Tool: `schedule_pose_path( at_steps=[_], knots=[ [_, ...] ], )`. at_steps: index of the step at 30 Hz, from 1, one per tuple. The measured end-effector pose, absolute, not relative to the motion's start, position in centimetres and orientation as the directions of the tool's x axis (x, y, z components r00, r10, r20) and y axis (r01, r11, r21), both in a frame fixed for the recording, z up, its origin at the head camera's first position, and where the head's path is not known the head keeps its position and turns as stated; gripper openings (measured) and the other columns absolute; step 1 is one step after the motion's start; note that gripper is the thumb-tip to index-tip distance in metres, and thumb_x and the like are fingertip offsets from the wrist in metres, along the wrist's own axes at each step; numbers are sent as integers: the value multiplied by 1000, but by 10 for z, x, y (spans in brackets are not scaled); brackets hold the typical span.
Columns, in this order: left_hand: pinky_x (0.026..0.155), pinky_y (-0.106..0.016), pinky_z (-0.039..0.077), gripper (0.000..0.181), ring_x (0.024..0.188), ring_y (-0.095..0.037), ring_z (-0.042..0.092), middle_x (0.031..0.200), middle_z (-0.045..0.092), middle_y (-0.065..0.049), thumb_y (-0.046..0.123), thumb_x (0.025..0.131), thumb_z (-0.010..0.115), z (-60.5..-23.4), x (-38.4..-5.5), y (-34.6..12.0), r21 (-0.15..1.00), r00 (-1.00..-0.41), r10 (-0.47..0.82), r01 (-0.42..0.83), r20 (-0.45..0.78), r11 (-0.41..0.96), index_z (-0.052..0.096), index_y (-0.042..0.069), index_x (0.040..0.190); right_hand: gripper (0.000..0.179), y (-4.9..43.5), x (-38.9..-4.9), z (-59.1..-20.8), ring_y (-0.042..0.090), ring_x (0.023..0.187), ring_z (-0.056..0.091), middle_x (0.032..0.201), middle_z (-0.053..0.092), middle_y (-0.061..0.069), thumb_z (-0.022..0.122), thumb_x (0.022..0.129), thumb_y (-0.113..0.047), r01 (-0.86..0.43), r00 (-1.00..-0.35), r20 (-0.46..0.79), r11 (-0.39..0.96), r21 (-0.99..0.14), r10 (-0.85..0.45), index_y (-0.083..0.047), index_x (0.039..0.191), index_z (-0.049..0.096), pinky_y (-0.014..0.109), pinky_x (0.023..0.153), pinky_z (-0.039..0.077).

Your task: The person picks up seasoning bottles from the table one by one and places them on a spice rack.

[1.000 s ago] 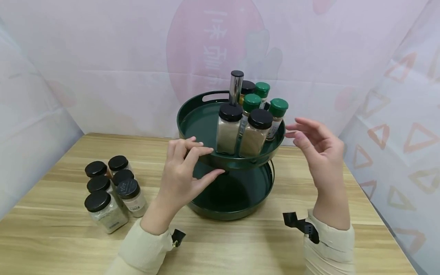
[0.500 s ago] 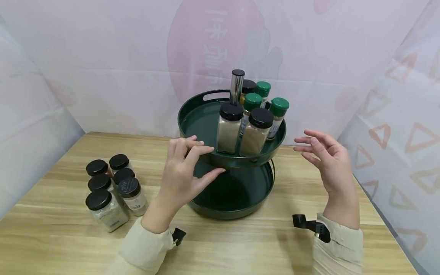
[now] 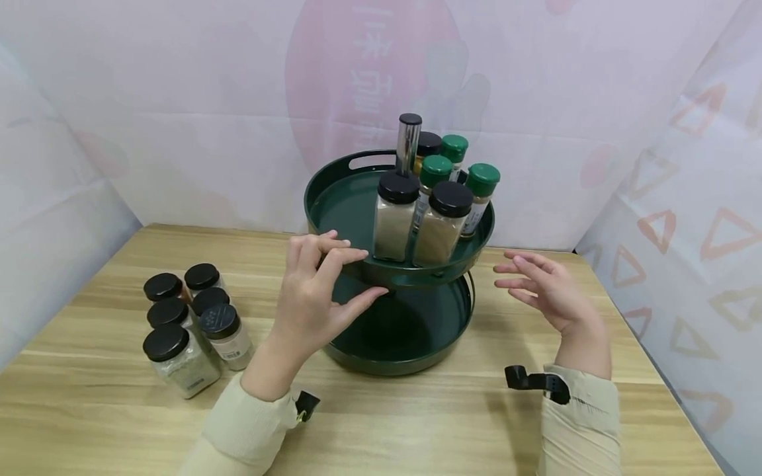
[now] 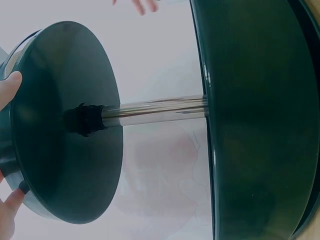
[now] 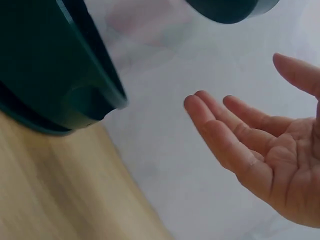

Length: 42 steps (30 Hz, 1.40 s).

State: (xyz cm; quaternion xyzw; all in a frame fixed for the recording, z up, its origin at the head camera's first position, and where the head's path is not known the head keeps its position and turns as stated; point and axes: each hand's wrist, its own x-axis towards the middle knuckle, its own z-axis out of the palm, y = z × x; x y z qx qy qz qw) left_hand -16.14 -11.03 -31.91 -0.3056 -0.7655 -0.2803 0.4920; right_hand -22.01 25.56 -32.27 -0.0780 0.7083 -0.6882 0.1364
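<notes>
A dark green two-tier turntable rack stands mid-table in the head view, its upper tray (image 3: 351,198) above a lower tray (image 3: 405,324). My left hand (image 3: 312,284) holds the front-left rim of the upper tray, fingers over the edge and thumb beneath. The left wrist view shows that tray's underside (image 4: 75,170) and the metal post (image 4: 155,110) joining the tiers. Two black-capped spice jars (image 3: 394,221) stand at the tray's front, with green-capped spice bottles (image 3: 481,192) behind and beside them. Right of the rack, my right hand (image 3: 553,291) hovers apart with relaxed fingers, holding nothing.
Several black-capped spice jars (image 3: 184,367) stand grouped on the wooden table (image 3: 381,430), left of my left forearm. A metal post with a black top (image 3: 409,142) rises from the upper tray. Pale printed cloth (image 3: 208,132) hangs behind and at both sides.
My right hand has drawn away from the upper tray's right rim, first rightward, then lower. My left hand keeps its hold on the rim, and the jars stay put.
</notes>
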Motion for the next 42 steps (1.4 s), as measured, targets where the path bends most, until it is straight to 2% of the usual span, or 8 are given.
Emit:
schedule_pose_path(
  at_steps=[5, 8, 13, 18, 22, 29, 34, 42],
  knots=[
    [97, -51, 46, 58, 112, -40, 50, 106, 56, -20, 22, 60, 97, -320, -161, -110, 126, -330, 195, 742, 923, 658, 65, 3, 104, 54, 260, -229, -343, 10, 111, 67, 124, 65, -8, 52, 104, -33, 143, -913, -217, 226, -963, -346, -9, 149, 36, 21, 92, 54],
    [97, -51, 46, 58, 113, -40, 49, 106, 56, -20, 23, 60, 97, -320, -161, -109, 132, -336, 195, 743, 921, 657, 66, 3, 105, 66, 262, -234, -355, 13, 118, 63, 142, 54, 7, 53, 103, -31, 161, -886, -269, 294, -942, -376, -3, 155, 22, 24, 97, 52],
    [97, -51, 47, 58, 112, -40, 49, 106, 56, -20, 23, 60, 97, -320, -160, -109, 133, -340, 196, 741, 920, 658, 66, 3, 106, 71, 259, -241, -374, 19, 119, 63, 152, 38, 25, 56, 101, -26, 199, -842, -324, 311, -929, -431, 0, 155, 18, 31, 102, 50],
    [97, -51, 46, 58, 111, -40, 50, 105, 56, -20, 23, 60, 97, -319, -160, -109, 125, -328, 196, 745, 924, 656, 65, 3, 105, 76, 251, -245, -387, 15, 109, 66, 138, 47, 18, 61, 99, -21, 235, -809, -341, 269, -934, -479, 6, 154, 15, 28, 98, 53],
    [98, -52, 45, 58, 110, -40, 51, 105, 56, -21, 22, 60, 97, -318, -161, -109, 120, -320, 196, 748, 927, 653, 66, 2, 105, 78, 244, -246, -393, 10, 103, 64, 135, 44, 17, 61, 98, -13, 260, -802, -345, 235, -937, -488, 11, 153, 11, 24, 96, 54],
    [98, -52, 45, 58, 110, -40, 51, 105, 56, -21, 22, 60, 97, -319, -161, -109, 123, -322, 196, 751, 926, 649, 66, 2, 105, 88, 238, -248, -399, 13, 118, 52, 154, 23, 33, 64, 95, -8, 280, -779, -363, 234, -931, -511, 12, 153, 2, 23, 98, 53],
    [98, -52, 45, 58, 110, -40, 51, 106, 56, -21, 22, 60, 97, -319, -161, -109, 130, -329, 194, 749, 924, 649, 66, 2, 105, 92, 238, -248, -400, 16, 123, 50, 160, 10, 35, 64, 93, -4, 285, -760, -358, 218, -934, -543, 12, 153, -4, 21, 97, 53],
    [100, -52, 45, 57, 110, -41, 51, 106, 56, -22, 21, 61, 96, -319, -161, -110, 127, -326, 192, 746, 926, 654, 65, 1, 105, 89, 237, -251, -400, 13, 119, 55, 161, 8, 33, 62, 95, -4, 291, -749, -351, 196, -936, -563, 11, 153, -3, 24, 97, 54]
  ],
)
